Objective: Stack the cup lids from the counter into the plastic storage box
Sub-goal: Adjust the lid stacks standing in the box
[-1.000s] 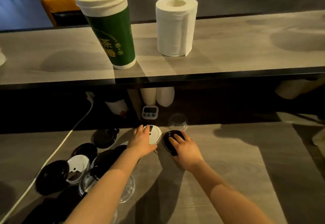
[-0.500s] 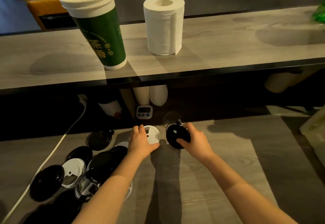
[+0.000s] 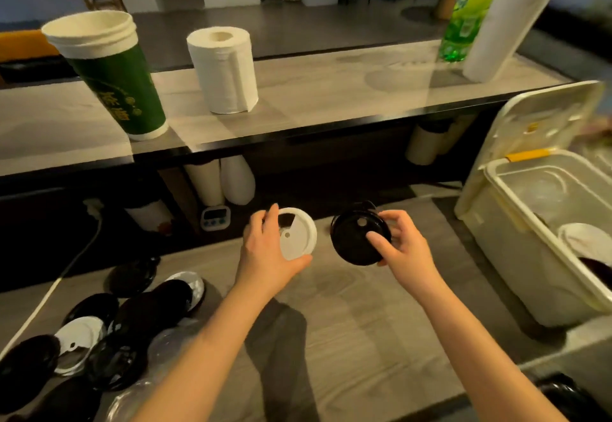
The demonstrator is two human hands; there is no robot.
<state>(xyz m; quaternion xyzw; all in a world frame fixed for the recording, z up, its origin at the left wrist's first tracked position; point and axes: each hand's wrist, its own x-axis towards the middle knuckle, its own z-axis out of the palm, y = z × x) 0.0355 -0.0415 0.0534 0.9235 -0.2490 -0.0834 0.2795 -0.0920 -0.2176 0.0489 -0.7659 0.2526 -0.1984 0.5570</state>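
My left hand (image 3: 265, 256) grips a white cup lid (image 3: 298, 234) lifted off the counter, thumb under its near edge. My right hand (image 3: 402, 249) holds a black cup lid (image 3: 354, 239) tilted up, with the thumb on its face and fingers round the far rim. The clear plastic storage box (image 3: 516, 229) stands open at the right, a white lid (image 3: 586, 243) and a dark one lying inside. Several black, white and clear lids (image 3: 132, 319) lie heaped on the counter at the lower left.
The box's hinged cover (image 3: 536, 123) stands up behind it. On the raised shelf are a green paper cup stack (image 3: 112, 74), a paper towel roll (image 3: 223, 70), a green bottle (image 3: 467, 14) and white cups. A small timer (image 3: 215, 218) and a white cable (image 3: 49, 292) sit at the left.
Both hands have lifted their lids off the counter and turned them up. The view has swung right, so the storage box now shows.
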